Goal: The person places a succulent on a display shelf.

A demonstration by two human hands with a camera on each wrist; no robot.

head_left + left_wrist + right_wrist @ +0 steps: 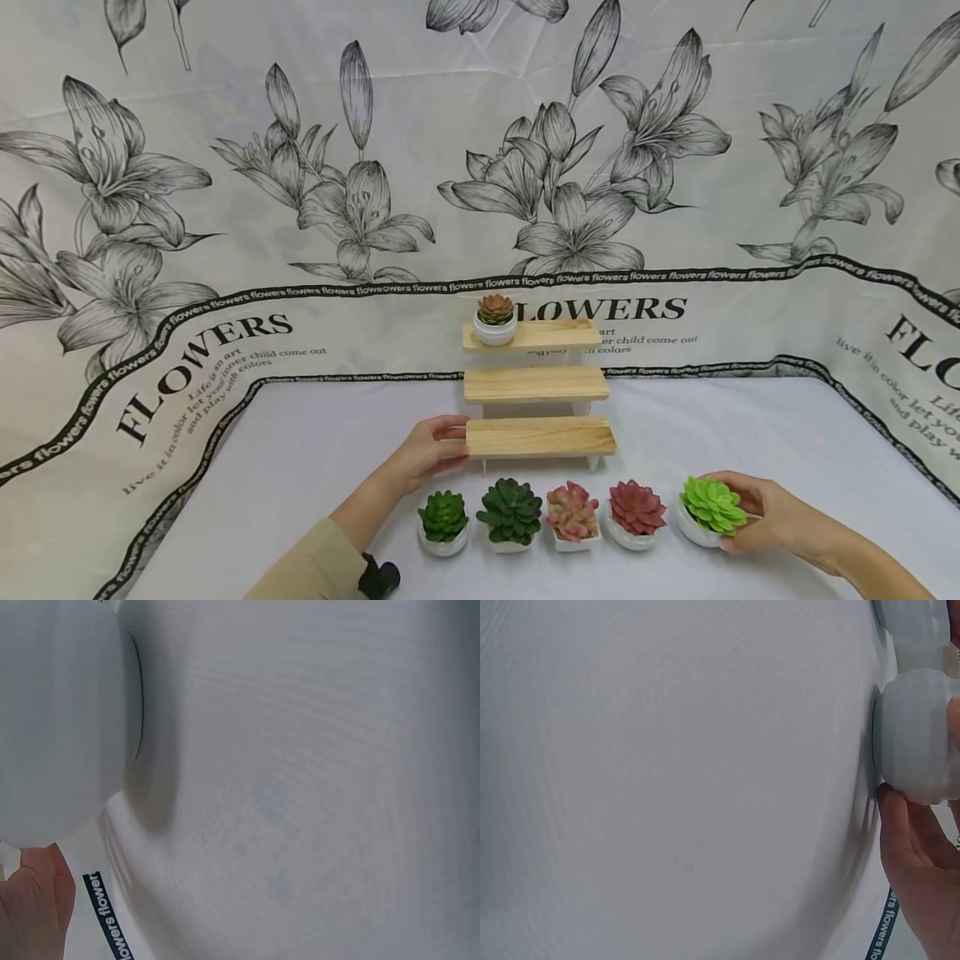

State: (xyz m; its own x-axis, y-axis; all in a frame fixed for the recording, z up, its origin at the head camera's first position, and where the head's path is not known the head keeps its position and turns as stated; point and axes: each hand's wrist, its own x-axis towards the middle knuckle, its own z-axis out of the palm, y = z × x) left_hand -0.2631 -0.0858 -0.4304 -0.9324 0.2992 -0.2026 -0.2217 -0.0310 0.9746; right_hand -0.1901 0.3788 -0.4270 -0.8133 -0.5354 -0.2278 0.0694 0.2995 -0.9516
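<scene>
Up close, a beige sleeve (318, 562) comes in at the lower left, and just beyond it five potted succulents line up across the white cloth (300, 467): small green (443, 521), dark green (509, 510), pink (573, 512), red (636, 508), and, at the right end, the bright green succulent (711, 504). Trouble could start here! The red pot sits close beside it, so a sideways swing might knock it; a loose pinch on that smooth, rounded wall might let the pot slip or tip.

Now the fingers: the right hand (776, 518) holds the bright green one's pot, spread only as wide as the pot, thumb on the near side, fingers behind.

Farther on, the left hand (420, 454) grips the left end of the lowest shelf of the wooden stand (540, 437), fingers and thumb bent narrowly about it, tips partly hidden. A hard shove there could skid those thin legs, and the orange-tipped succulent (496, 321), up near the top shelf's left end, looks likeliest to topple. Behind it all hangs the flower-printed curtain (420, 108).
</scene>
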